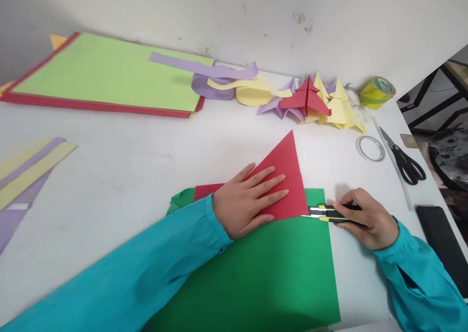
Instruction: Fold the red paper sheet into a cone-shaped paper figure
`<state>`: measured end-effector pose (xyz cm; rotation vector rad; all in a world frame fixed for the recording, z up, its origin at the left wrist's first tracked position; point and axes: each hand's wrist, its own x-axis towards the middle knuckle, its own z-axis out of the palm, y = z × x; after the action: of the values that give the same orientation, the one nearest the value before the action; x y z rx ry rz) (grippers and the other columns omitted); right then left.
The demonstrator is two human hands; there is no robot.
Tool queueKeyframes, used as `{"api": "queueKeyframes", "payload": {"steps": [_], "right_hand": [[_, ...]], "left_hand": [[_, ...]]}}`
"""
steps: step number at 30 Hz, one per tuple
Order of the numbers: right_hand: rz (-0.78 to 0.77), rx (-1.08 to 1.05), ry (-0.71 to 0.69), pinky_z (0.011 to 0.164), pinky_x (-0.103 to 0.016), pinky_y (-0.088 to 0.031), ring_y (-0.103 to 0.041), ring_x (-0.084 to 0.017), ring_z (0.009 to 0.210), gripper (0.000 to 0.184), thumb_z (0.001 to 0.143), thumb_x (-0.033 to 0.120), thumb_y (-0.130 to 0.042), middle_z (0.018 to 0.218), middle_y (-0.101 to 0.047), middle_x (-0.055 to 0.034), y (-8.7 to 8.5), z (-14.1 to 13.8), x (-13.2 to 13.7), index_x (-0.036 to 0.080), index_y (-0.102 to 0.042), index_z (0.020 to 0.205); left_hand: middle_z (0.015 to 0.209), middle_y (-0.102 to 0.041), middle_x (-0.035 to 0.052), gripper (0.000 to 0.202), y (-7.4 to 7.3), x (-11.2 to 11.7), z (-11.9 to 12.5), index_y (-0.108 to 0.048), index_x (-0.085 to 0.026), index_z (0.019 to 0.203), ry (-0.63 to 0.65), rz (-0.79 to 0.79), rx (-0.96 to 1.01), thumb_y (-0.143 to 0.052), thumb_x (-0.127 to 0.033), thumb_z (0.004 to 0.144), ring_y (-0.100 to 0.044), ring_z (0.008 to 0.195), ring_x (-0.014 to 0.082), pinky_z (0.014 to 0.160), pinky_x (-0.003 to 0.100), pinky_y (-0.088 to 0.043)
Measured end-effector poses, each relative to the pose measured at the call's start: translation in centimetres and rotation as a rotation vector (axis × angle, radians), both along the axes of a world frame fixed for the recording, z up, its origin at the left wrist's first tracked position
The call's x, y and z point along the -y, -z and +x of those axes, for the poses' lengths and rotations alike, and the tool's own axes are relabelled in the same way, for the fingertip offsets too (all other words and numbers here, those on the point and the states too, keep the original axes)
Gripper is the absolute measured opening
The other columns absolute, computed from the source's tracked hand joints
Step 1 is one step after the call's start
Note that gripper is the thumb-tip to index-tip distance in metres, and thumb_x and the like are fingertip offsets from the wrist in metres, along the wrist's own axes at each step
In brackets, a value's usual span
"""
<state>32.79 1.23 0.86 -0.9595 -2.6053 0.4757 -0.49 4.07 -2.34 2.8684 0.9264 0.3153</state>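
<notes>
- Paper (pixel 287 161), red, lies over top edge of green sheet (pixel 263 278).
- Left hand (pixel 248 204): flat upon it, spread.
- Right hand (pixel 368 220): clamped on cutter (pixel 325 213); its long axis crosses sheet's right edge, leftward to paper.

folded paper (pixel 287 156): red | sheet (pixel 259 273): green | cutter (pixel 323 212): black, yellow | sleeves (pixel 146 268): turquoise | tape roll (pixel 373 97): yellow, green

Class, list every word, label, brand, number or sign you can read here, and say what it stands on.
None can be read.
Yellow-green tape roll: green print inside its core, too small and blurred.
White tape roll: green print on its ring, too small.
Red paper: no lettering visible.
</notes>
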Motion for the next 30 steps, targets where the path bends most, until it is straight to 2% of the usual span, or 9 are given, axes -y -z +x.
{"api": "queueKeyframes", "payload": {"steps": [3,7,14,19,30], "right_hand": [[-0.015,0.015,-0.013,0.066,-0.034,-0.046,-0.049,-0.019,0.081,0.056,0.083,0.016,-0.058,0.096,-0.051,-0.0085,-0.2,0.3,0.0,0.028,-0.042,0.135],[-0.014,-0.009,0.037,0.066,-0.035,-0.045,-0.049,-0.019,0.079,0.052,0.084,0.018,-0.057,0.095,-0.052,-0.0082,0.0,0.1,0.2,0.029,-0.045,0.133],[0.068,-0.032,0.079,0.067,-0.035,-0.045,-0.049,-0.019,0.081,0.049,0.083,0.018,-0.059,0.095,-0.053,-0.0086,0.5,-1.1,0.6,0.025,-0.049,0.130],[0.057,-0.022,0.068,0.066,-0.033,-0.046,-0.050,-0.019,0.080,0.045,0.084,0.020,-0.057,0.092,-0.054,-0.0081,0.2,-1.2,0.6,0.024,-0.051,0.129],[0.017,-0.011,0.042,0.065,-0.033,-0.046,-0.051,-0.019,0.079,0.050,0.084,0.020,-0.057,0.093,-0.054,-0.0082,0.0,-0.4,0.4,0.027,-0.047,0.132]], "left_hand": [[0.149,-0.031,0.0035,0.054,0.0,0.0,0.0,-0.036,-0.027,0.139,0.003,-0.001,0.007,-0.022,-0.053,0.094,-0.021,0.139,0.0270,0.112,0.051,-0.005],[0.149,-0.030,0.0030,0.053,0.1,0.0,0.0,-0.035,-0.027,0.140,0.003,0.003,0.010,-0.023,-0.052,0.094,-0.021,0.139,0.0268,0.112,0.051,-0.004],[0.149,-0.030,0.0028,0.053,0.1,0.0,0.0,-0.035,-0.028,0.139,-0.001,-0.003,0.011,-0.024,-0.053,0.094,-0.020,0.138,0.0270,0.112,0.051,-0.004],[0.149,-0.030,0.0036,0.053,0.2,0.0,0.0,-0.034,-0.027,0.140,0.008,0.008,0.004,-0.027,-0.052,0.093,-0.020,0.139,0.0274,0.112,0.052,-0.004],[0.149,-0.030,0.0031,0.053,-0.1,0.0,0.0,-0.035,-0.027,0.139,0.000,-0.006,-0.002,-0.027,-0.052,0.093,-0.020,0.139,0.0272,0.112,0.051,-0.004]]}}
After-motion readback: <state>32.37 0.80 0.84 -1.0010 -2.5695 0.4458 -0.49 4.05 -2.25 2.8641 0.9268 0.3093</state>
